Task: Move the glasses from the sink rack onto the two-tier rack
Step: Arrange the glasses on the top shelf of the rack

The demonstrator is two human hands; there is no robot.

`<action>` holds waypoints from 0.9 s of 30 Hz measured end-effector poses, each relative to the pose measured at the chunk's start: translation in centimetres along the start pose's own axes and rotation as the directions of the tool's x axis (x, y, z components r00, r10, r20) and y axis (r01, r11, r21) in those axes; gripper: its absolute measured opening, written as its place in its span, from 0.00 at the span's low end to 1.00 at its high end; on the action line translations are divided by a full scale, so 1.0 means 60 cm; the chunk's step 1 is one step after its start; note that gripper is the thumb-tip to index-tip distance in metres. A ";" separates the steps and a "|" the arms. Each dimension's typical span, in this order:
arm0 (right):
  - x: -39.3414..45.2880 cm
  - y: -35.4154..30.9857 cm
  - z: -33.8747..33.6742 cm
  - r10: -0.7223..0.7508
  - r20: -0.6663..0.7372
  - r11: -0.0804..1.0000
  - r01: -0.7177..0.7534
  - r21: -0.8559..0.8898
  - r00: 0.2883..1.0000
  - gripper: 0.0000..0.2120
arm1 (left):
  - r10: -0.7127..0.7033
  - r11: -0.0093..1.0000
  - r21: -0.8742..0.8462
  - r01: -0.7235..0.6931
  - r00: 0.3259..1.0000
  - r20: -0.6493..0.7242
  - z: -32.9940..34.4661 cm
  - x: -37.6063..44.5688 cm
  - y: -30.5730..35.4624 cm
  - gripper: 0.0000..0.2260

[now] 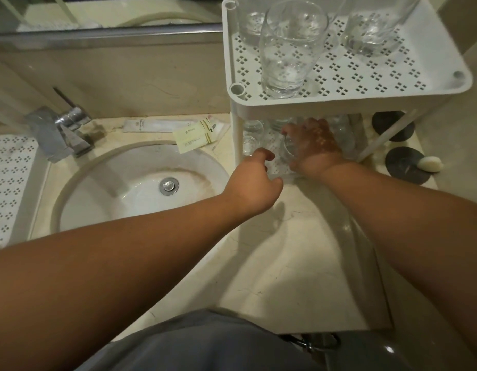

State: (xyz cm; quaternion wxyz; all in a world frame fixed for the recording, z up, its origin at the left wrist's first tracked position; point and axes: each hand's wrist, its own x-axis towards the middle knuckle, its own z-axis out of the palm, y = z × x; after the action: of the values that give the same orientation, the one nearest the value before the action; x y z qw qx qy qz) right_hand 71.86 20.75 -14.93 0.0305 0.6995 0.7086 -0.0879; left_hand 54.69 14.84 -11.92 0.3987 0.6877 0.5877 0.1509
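Observation:
The white two-tier rack (446, 84) stands on the counter at the right. Three clear glasses stand on its upper shelf, the nearest one (288, 49) at the front left. My right hand (315, 148) reaches under the upper shelf and grips a clear glass (286, 149) on the lower shelf. More glasses (252, 137) stand on that lower shelf, partly hidden by the shelf above. My left hand (256, 180) hovers at the lower shelf's front edge, fingers loosely curled, holding nothing. The perforated sink rack (7, 180) shows at the far left, with no glass visible on it.
A round basin (119, 188) with a chrome drain and faucet (63, 132) lies left of the rack. Sachets (197, 135) lie behind the basin. Two dark round coasters (403, 167) and a small soap (431, 164) sit right of the rack. A mirror runs along the back wall.

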 end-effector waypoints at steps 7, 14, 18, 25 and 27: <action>-0.066 -0.022 -0.021 0.113 -0.083 0.957 -0.086 0.278 0.990 0.31 | -0.008 1.000 -0.026 0.008 1.000 -0.007 -0.016 -0.014 -0.001 0.26; -0.200 -0.057 -0.055 0.258 -0.302 0.851 -0.068 0.521 0.918 0.31 | 0.127 0.980 -0.152 -0.130 0.992 -0.027 -0.024 -0.057 0.021 0.21; -0.263 -0.080 -0.095 0.303 -0.383 0.825 -0.039 0.563 0.873 0.30 | 0.233 0.931 -0.278 -0.234 0.972 -0.037 -0.027 -0.092 0.049 0.17; -0.313 -0.103 -0.193 0.353 -0.587 0.824 0.055 0.564 0.729 0.36 | 0.315 0.800 -0.487 -0.351 0.936 -0.156 -0.067 -0.136 0.117 0.12; -0.313 -0.104 -0.221 0.364 -0.647 0.820 0.099 0.564 0.670 0.36 | 0.338 0.753 -0.527 -0.395 0.919 -0.206 -0.088 -0.138 0.143 0.09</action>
State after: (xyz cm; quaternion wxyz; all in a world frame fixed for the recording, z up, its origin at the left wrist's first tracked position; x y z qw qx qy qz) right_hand 67.07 4.40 1.77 -0.4523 0.7041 0.5474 -0.0006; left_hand 54.82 9.16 -0.18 0.5153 0.6341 0.3901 0.4245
